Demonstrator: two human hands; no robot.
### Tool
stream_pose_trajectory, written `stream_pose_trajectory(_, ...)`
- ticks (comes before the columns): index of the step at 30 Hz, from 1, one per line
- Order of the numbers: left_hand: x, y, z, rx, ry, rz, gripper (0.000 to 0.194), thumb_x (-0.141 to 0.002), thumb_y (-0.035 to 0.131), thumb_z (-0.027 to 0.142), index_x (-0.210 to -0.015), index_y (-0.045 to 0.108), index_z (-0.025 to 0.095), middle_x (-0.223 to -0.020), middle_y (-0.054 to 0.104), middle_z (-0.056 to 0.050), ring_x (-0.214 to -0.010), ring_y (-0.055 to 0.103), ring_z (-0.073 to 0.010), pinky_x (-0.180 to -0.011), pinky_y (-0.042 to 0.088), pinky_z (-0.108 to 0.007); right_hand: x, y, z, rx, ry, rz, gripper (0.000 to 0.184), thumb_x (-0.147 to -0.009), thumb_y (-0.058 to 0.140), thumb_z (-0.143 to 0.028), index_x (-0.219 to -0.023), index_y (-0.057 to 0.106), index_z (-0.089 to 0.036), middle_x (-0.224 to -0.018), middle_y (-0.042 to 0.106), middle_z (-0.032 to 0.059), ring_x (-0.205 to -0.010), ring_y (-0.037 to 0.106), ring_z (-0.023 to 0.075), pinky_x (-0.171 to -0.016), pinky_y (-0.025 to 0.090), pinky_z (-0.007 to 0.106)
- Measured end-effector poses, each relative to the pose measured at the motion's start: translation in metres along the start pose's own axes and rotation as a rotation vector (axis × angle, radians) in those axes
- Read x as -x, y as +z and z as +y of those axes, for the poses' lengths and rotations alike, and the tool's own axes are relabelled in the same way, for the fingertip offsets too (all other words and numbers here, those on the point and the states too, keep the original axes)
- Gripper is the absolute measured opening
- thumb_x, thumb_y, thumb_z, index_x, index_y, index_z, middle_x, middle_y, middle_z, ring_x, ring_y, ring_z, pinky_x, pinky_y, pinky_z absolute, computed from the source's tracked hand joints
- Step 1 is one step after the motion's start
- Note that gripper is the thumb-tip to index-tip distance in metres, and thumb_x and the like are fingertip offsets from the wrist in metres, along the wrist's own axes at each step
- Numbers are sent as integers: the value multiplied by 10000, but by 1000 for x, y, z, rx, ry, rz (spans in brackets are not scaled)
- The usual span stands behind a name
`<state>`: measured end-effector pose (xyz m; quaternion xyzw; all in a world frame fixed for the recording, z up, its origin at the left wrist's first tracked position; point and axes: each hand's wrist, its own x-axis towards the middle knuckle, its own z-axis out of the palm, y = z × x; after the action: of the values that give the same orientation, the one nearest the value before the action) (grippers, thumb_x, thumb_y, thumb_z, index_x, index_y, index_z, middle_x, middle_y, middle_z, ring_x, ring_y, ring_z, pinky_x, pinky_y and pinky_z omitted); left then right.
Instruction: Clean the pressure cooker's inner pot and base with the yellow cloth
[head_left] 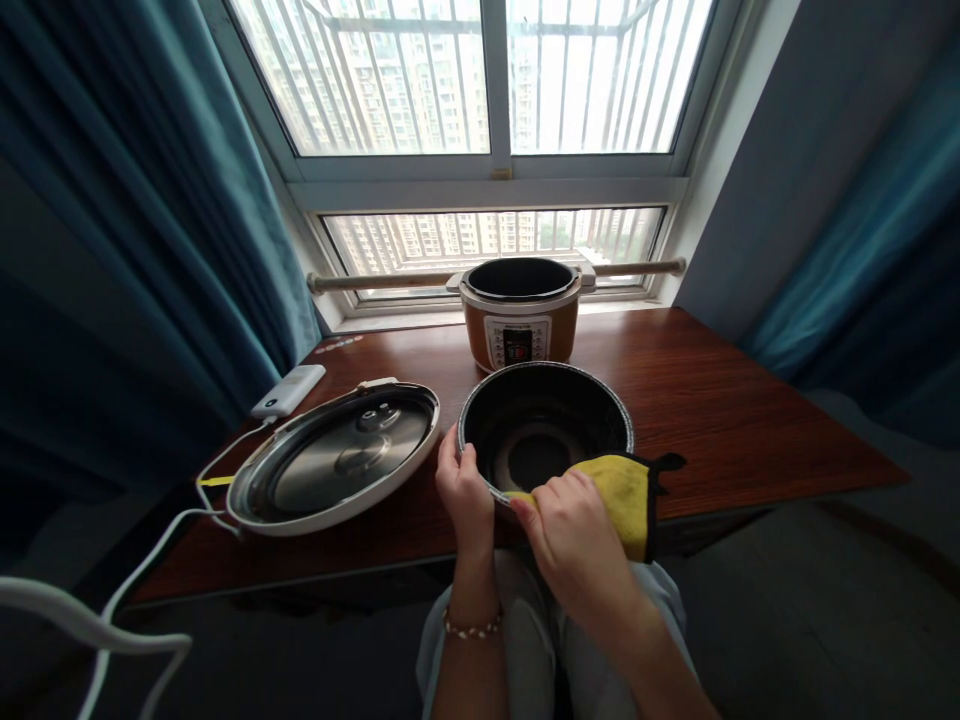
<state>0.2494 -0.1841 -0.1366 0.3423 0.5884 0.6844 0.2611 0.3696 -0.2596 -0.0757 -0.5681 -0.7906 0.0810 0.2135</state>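
A black inner pot (pixel 540 430) with a silvery rim is tilted toward me at the table's front edge. My left hand (pixel 463 490) grips its left side, thumb at the rim and fingers around the outside. In my right hand (pixel 574 530) is a yellow cloth (pixel 626 500) with a dark border, pressed over the near rim of the pot. Just behind the pot stands the brown and white electric cooker body (pixel 520 315), with its lid off. The round lid (pixel 337 460) lies to the left, its metal inner side facing up.
A white power bank (pixel 289 391) with a white cable (pixel 150 560) sits at the table's left. The wooden table (pixel 712 400) stands against a barred window (pixel 495 100). Blue curtains (pixel 150 180) hang on both sides.
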Motion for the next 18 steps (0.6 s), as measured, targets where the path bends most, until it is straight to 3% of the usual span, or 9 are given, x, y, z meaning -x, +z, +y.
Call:
stream_pose_trajectory(4, -1, -2, 0, -10, -16, -12, 376, -784, 486, 220, -1135, 588, 135, -1192, 609, -113, -1130, 545, -242, -1021, 382, -405, -4, 3, -9, -54, -35, -22, 397, -958, 296, -370, -787, 592, -167, -794, 602, 81, -765, 512, 223, -714, 376, 354)
stream_pose_trajectory(9, -3, -4, 6, -37, -11, -28, 367, -760, 500, 171, -1112, 601, 141, -1171, 625, -104, -1111, 560, -238, -1018, 389, -405, 1, -5, 17, -96, -144, -6, 460, -977, 236, -340, -741, 597, -176, -754, 614, 49, -735, 519, 177, -695, 331, 297)
stream_pose_trajectory(13, -4, -5, 11, -80, -15, -61, 398, -756, 497, 147, -1142, 587, 106, -1188, 614, -118, -1130, 551, -237, -1029, 381, -382, -12, -29, 55, -43, -210, -212, 581, -981, 188, -395, -641, 598, -162, -676, 623, 53, -688, 549, 151, -696, 338, 270)
stream_pose_trajectory(18, -4, -7, 14, -100, -30, -79, 434, -771, 491, 136, -1193, 550, 57, -1214, 593, -151, -1142, 543, -237, -1031, 378, -369, -56, -52, 99, 168, -188, -517, 601, -943, 296, -465, -587, 650, -136, -584, 613, 84, -543, 538, 151, -564, 330, 267)
